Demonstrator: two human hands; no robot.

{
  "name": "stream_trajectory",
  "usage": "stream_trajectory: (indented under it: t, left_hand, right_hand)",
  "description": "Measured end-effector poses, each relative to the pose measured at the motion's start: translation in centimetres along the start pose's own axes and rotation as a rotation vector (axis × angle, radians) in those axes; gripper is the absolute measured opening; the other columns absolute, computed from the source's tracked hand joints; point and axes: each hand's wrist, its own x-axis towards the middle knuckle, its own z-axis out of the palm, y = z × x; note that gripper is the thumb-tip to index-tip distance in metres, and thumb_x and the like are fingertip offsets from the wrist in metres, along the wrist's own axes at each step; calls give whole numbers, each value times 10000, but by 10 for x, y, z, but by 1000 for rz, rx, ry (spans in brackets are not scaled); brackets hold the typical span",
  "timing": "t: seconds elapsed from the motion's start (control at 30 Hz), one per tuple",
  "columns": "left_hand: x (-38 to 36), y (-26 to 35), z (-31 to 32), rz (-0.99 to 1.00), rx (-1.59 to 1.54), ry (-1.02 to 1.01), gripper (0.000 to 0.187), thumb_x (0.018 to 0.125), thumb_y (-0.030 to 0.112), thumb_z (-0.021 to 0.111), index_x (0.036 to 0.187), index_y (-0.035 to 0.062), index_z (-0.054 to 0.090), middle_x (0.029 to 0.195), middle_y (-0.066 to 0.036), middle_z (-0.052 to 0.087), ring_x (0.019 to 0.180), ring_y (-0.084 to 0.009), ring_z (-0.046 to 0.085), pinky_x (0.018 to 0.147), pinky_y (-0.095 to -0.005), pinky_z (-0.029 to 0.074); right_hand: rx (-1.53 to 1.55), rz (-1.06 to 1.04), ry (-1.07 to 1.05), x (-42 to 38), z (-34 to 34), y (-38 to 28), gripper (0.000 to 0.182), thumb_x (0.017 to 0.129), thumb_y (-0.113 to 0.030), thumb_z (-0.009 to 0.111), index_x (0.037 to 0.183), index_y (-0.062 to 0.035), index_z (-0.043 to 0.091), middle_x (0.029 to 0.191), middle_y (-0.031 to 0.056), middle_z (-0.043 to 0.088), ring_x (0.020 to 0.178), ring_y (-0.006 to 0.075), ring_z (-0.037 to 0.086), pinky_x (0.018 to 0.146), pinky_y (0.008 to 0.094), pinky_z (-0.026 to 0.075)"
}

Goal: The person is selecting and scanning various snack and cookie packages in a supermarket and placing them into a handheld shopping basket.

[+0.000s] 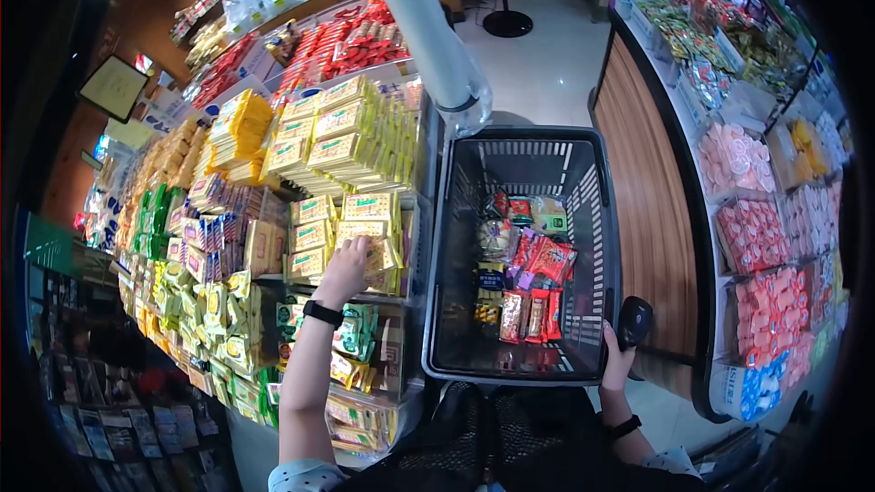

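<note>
My left hand (346,266), with a black band on its wrist, reaches into a shelf bin. Its fingers lie over yellow snack packets (365,208), touching those at the front, one of them tilted by the fingertips. I cannot see a firm grip on any packet. At the near right corner of a black shopping basket (437,310), my right hand (617,360) is closed on the rim. Inside the basket lie several packaged snacks, among them a red packet (551,258) and slim red-and-clear packets (512,316).
Stepped bins of snacks, including green-and-yellow packets (214,310), fill the left. A plastic bag roll (419,27) rises beyond the basket. On the right, a wood-panelled counter (656,191) carries pink packets (736,159). A black rounded object (635,321) is beside my right hand.
</note>
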Motion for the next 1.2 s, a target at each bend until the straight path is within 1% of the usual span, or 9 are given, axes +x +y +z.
stream_trajectory:
  t: [0.07,0.23,0.4,0.7,0.77,0.93,1.03,1.1,1.2]
  left_hand:
    - [0,-4,-6,-56,-37,-131,677,589,205,760,1128,2,405,1047,-147,504,1010,-311,505,847,-413,422]
    - [-4,-1,-20,-100,-331,-142,740,569,332,782,1160,-11,500,1030,-182,531,967,-320,526,851,-366,439]
    - [9,5,-27,-170,-474,-117,634,606,240,777,1121,-21,515,1025,-176,536,953,-296,543,835,-360,448]
    - [10,8,-7,-175,-424,-20,679,566,205,782,1147,-2,500,1036,-199,559,968,-329,543,845,-358,448]
    - [10,15,-25,-320,-471,-52,672,569,209,785,1130,-24,499,1032,-211,559,947,-335,552,825,-354,455]
    - [6,76,-81,-332,-782,344,574,598,92,769,1092,-30,502,997,-119,532,910,-202,562,767,-325,504]
    - [27,117,-80,-297,-1085,219,521,624,90,757,1074,-3,513,1021,-96,522,938,-181,559,813,-321,493]
    - [56,174,-65,-253,-1398,-19,523,626,125,767,1072,-3,524,1029,-97,554,917,-173,574,803,-318,489]
    - [90,246,-12,-187,-1296,-290,558,631,257,766,1060,-14,534,920,-129,622,820,-204,615,761,-304,488]
  right_hand:
    - [26,42,-15,1,6,-6,446,777,-83,663,1164,20,467,1082,70,531,964,141,517,856,271,403]
    - [41,89,2,4,13,-14,420,772,-62,664,1141,15,479,1043,66,552,926,140,537,829,271,421]
    - [87,131,10,15,28,-19,381,769,-43,662,1109,14,499,1013,63,569,897,131,552,803,268,438]
    - [-25,90,-6,42,31,-19,352,785,-75,644,1104,13,522,1014,60,576,902,132,553,800,253,436]
    - [-26,115,-8,48,31,-17,353,786,-76,642,1104,15,520,1012,66,575,898,136,557,798,254,441]
    - [5,181,-45,51,28,-17,445,765,-79,675,1148,10,466,1060,67,535,930,138,520,827,272,417]
    - [-29,168,-38,52,28,-14,445,768,-77,669,1152,13,462,1062,69,534,934,137,515,829,269,414]
    - [-34,123,8,49,33,-19,378,774,-75,657,1111,18,512,1010,73,574,878,138,560,787,258,447]
    - [15,158,-49,51,30,-25,419,780,-67,648,1150,15,470,1050,74,547,922,140,534,816,264,426]
